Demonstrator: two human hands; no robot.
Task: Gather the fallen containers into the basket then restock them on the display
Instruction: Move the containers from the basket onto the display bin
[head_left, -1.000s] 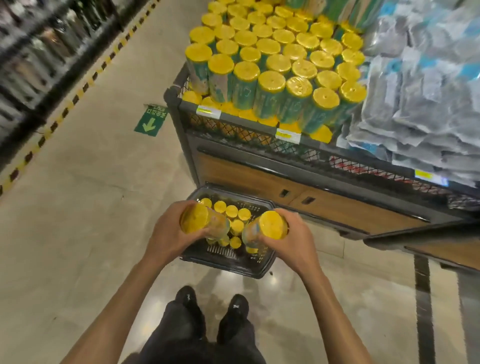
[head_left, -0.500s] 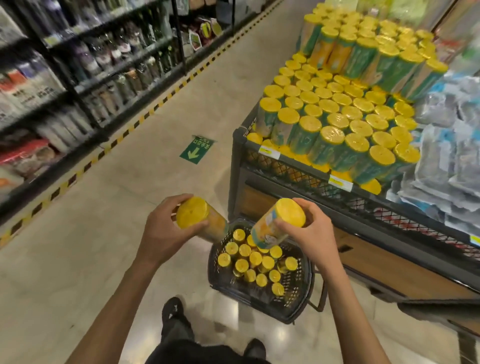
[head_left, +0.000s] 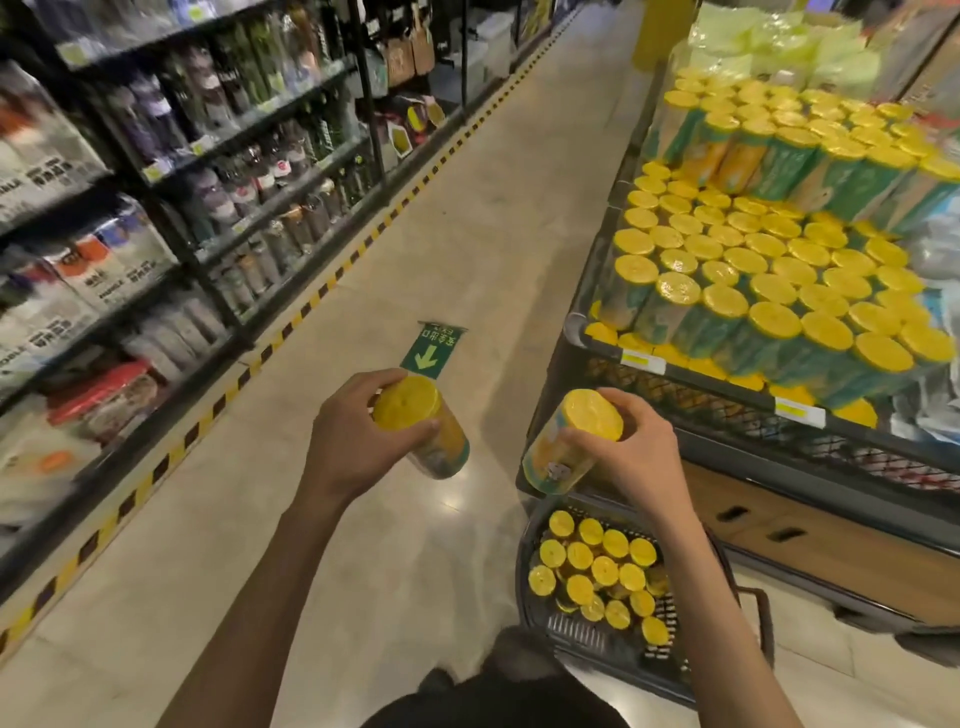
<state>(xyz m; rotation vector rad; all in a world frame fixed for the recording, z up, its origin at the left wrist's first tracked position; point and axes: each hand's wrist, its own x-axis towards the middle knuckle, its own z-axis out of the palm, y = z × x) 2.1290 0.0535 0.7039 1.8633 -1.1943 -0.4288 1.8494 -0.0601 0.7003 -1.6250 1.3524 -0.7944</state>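
My left hand (head_left: 348, 441) grips a yellow-lidded container (head_left: 421, 426) around its top, held over the aisle floor. My right hand (head_left: 631, 457) grips a second yellow-lidded container (head_left: 566, 447) by its lid, tilted, above the far rim of the dark basket (head_left: 587, 642). The basket stands on the floor at the foot of the display and holds several upright containers with yellow lids (head_left: 597, 566). The display (head_left: 727, 395) on the right carries tiers of the same containers (head_left: 753, 270) behind a mesh front.
Dark shelving (head_left: 156, 208) with packaged goods lines the left side behind a yellow-black floor stripe (head_left: 291, 322). A green arrow sticker (head_left: 431, 351) lies on the floor ahead. Bagged goods (head_left: 930, 395) sit at the display's right. My shoes and dark trousers (head_left: 493, 691) are at the bottom.
Both hands have risen from the basket with their containers, and the view has lifted and turned left down the aisle. The basket now lies lower right of my hands.
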